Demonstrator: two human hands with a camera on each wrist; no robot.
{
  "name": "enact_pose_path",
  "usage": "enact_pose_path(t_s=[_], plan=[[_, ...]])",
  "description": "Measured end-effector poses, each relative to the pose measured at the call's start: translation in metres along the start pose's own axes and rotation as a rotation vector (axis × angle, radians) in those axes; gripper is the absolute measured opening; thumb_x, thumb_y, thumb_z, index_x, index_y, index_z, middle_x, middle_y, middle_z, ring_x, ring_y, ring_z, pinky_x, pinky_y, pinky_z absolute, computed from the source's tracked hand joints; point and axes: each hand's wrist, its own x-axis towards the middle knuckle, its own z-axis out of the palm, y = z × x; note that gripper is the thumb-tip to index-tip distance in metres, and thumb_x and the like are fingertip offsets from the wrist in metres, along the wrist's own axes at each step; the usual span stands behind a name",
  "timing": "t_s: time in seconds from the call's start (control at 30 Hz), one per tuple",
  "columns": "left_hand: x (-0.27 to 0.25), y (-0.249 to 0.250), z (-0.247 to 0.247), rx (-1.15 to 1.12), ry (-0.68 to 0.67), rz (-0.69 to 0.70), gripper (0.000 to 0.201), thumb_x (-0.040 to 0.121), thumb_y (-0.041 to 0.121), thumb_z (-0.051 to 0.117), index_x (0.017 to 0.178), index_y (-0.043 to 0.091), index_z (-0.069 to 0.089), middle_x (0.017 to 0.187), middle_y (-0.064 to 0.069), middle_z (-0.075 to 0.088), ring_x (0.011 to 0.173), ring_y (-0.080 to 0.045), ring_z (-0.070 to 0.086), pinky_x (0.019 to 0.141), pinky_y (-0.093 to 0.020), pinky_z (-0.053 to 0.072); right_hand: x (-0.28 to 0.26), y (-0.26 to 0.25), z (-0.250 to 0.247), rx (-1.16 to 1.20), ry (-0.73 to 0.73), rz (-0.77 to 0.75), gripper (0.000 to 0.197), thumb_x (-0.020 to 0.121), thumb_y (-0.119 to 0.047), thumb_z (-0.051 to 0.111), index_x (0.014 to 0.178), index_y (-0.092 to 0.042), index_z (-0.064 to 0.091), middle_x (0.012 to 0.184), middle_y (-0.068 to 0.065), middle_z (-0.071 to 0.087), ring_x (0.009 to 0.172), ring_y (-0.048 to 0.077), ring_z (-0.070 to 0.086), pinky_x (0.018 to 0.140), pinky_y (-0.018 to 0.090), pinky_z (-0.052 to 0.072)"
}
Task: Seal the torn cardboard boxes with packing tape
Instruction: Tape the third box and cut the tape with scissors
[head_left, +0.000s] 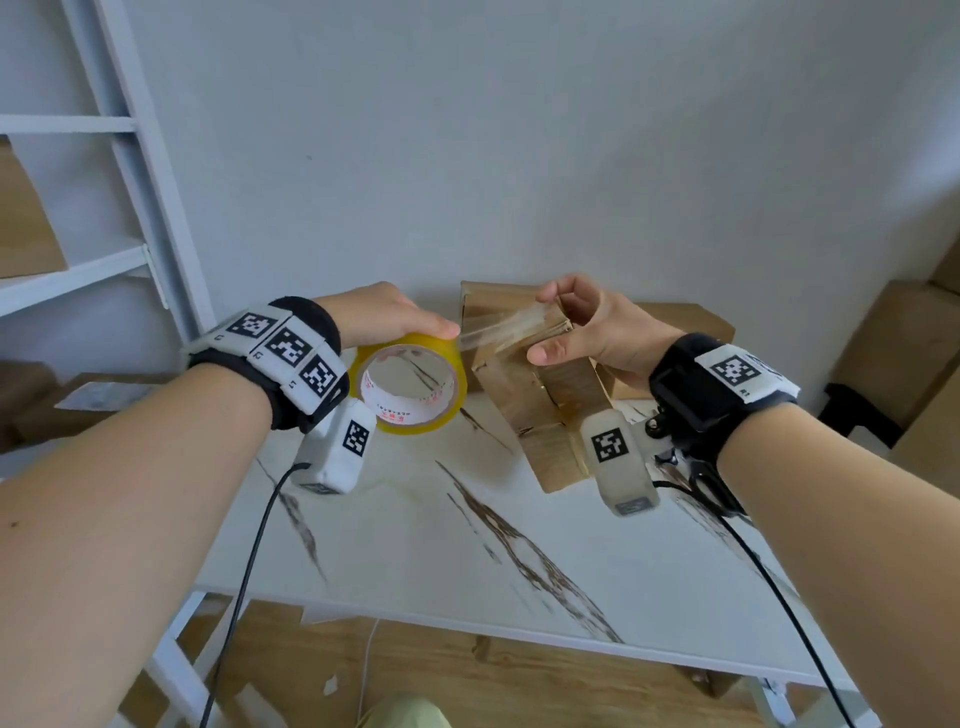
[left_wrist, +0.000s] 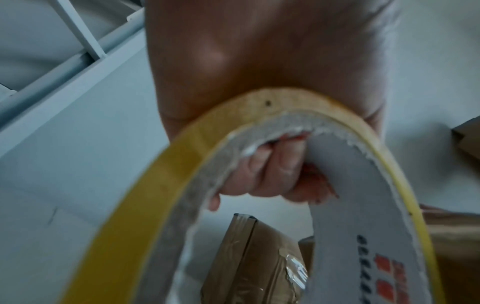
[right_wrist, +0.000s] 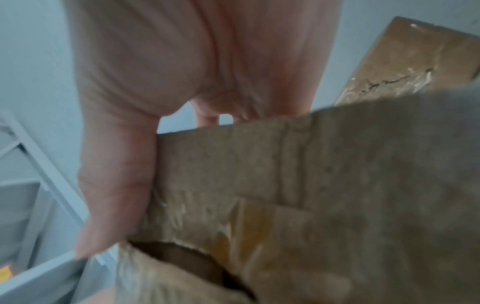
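My left hand (head_left: 395, 317) grips a yellow packing tape roll (head_left: 410, 384) above the table, fingers (left_wrist: 272, 170) hooked through its white core. A clear tape strip (head_left: 506, 325) stretches from the roll to my right hand (head_left: 571, 327), which pinches its free end over a taped cardboard box (head_left: 530, 395). The box lies on the marble table (head_left: 415, 545) just below and beyond both hands. In the left wrist view the box (left_wrist: 246, 257) shows through the roll (left_wrist: 182, 164). Blurred box cardboard (right_wrist: 311, 185) fills the right wrist view under the palm (right_wrist: 194, 61).
A second box (head_left: 691, 322) lies behind the first, by the wall. A dark scissors-like object (head_left: 711, 486) rests on the table under my right wrist. White shelving (head_left: 130, 208) stands at the left, with more boxes (head_left: 909, 353) on the floor to the right.
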Motion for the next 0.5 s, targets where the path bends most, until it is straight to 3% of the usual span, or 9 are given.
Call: enact_pose_path(t_s=[0.13,0.23,0.37,0.43,0.5], plan=[[0.005,0.007,0.003,0.043,-0.018,-0.013,0.044,0.083,0.049,0.063,0.051,0.020,0.056,0.052,0.006,0.054,0.055,-0.014,0.051,0.062,-0.027,0.038,0.000,0.005,-0.003,0.077,-0.041,-0.010,0.066,0.047,-0.007,0.083,0.102,-0.022,0.050,0.105,0.007,0.055,0.097,0.022,0.057,0.098,0.040,0.046],[0.008,0.014,-0.001,0.059,-0.032,-0.029,0.041,0.083,0.048,0.064,0.052,0.021,0.058,0.051,0.007,0.056,0.056,-0.014,0.053,0.063,-0.027,0.039,0.001,0.011,-0.006,0.127,-0.043,-0.018,0.065,0.049,-0.003,0.079,0.105,-0.021,0.049,0.107,0.008,0.055,0.096,0.021,0.058,0.097,0.037,0.048],[0.013,0.018,0.009,0.048,-0.169,-0.108,0.037,0.084,0.046,0.063,0.062,0.016,0.065,0.051,0.005,0.060,0.055,-0.016,0.054,0.061,-0.025,0.042,0.002,0.016,-0.011,0.196,-0.044,-0.034,0.064,0.052,0.002,0.075,0.105,-0.019,0.047,0.105,0.007,0.055,0.091,0.019,0.059,0.084,0.028,0.052],[0.016,0.023,0.018,0.029,-0.185,-0.108,0.035,0.084,0.047,0.063,0.071,0.015,0.068,0.063,0.002,0.064,0.064,-0.018,0.058,0.068,-0.027,0.047,-0.001,0.019,-0.015,0.249,-0.020,-0.033,0.062,0.053,0.003,0.073,0.106,-0.018,0.047,0.103,0.006,0.056,0.089,0.018,0.061,0.076,0.025,0.056],[0.019,0.031,0.024,0.000,-0.173,-0.086,0.034,0.086,0.045,0.062,0.069,0.016,0.067,0.065,0.002,0.064,0.066,-0.017,0.059,0.070,-0.026,0.047,-0.006,0.024,-0.022,0.311,0.007,-0.020,0.067,0.055,0.005,0.071,0.112,-0.017,0.045,0.105,0.004,0.058,0.088,0.015,0.063,0.071,0.023,0.056]])
